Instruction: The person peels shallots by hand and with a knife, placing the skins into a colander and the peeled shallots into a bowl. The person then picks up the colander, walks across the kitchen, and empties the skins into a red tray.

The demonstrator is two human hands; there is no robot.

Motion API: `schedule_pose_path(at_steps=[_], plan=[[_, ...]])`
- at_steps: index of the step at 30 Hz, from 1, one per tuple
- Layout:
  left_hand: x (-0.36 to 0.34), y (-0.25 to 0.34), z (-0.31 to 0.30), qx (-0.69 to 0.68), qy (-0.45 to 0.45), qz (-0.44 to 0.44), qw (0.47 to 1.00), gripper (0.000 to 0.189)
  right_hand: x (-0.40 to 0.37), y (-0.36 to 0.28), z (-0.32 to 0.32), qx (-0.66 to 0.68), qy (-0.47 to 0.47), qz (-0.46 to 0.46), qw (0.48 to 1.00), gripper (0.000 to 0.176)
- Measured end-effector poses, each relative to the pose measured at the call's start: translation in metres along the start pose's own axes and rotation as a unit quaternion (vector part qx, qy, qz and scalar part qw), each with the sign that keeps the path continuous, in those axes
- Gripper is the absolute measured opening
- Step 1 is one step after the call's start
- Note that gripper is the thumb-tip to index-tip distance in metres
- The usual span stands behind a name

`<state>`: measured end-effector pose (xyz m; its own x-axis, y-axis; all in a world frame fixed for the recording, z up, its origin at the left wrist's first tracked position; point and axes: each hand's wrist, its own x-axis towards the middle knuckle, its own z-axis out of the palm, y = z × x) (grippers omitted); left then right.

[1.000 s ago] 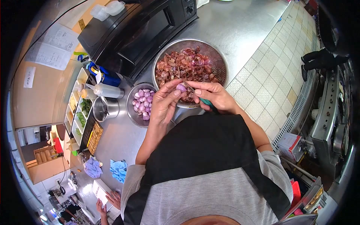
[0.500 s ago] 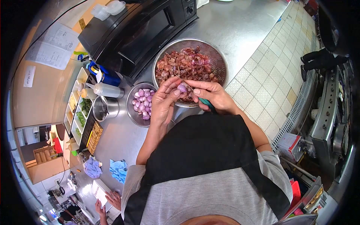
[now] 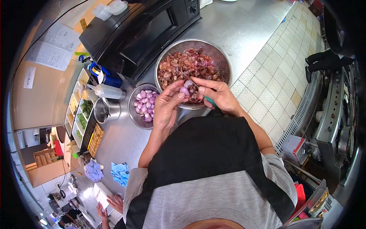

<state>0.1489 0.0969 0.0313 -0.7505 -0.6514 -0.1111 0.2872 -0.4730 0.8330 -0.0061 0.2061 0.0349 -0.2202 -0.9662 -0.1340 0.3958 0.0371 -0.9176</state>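
Note:
Over the near edge of a perforated steel colander (image 3: 227, 63), my left hand (image 3: 166, 108) pinches a purple shallot (image 3: 185, 91) between thumb and fingertips. My right hand (image 3: 225, 98) is closed round the green handle (image 3: 209, 100) of a small knife, whose blade is mostly hidden by my fingers. The right fingertips meet the shallot, where a paler piece or loose skin shows. Reddish-brown shallot skins (image 3: 187, 68) heap up inside the colander below. Left of my left wrist, a steel bowl (image 3: 132, 110) holds many peeled shallots (image 3: 145, 104).
A black oven (image 3: 137, 42) stands behind the bowls. To the left are a squeeze bottle (image 3: 110, 92), a steel pot (image 3: 115, 110) and trays of chopped greens (image 3: 82, 120). Cloths (image 3: 120, 173) lie nearer. Another person's hands (image 3: 114, 202) hold a white box (image 3: 102, 194).
My right hand has moved slightly, and its index finger now reaches over the top of the shallot. The shallot has turned in my left fingers, with a paler part now showing.

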Motion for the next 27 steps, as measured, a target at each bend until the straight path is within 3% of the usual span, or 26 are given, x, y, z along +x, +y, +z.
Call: schedule_pose_path(at_steps=[12,15,21,27], plan=[[0.004,-0.003,-0.006,-0.097,0.014,-0.038,0.995,0.035,-0.002,-0.007,0.003,-0.001,-0.021,-0.015,1.000,0.035],[0.002,-0.003,-0.007,-0.129,-0.007,-0.037,0.991,0.035,0.001,-0.006,0.000,0.038,0.042,-0.041,0.998,0.035],[0.002,0.002,-0.009,-0.158,-0.007,-0.029,0.987,0.035,0.002,-0.005,-0.003,0.023,0.073,-0.031,0.997,0.038],[0.001,-0.001,-0.007,-0.108,0.034,0.028,0.993,0.031,-0.001,-0.005,0.010,-0.091,-0.009,0.018,0.996,0.042]])
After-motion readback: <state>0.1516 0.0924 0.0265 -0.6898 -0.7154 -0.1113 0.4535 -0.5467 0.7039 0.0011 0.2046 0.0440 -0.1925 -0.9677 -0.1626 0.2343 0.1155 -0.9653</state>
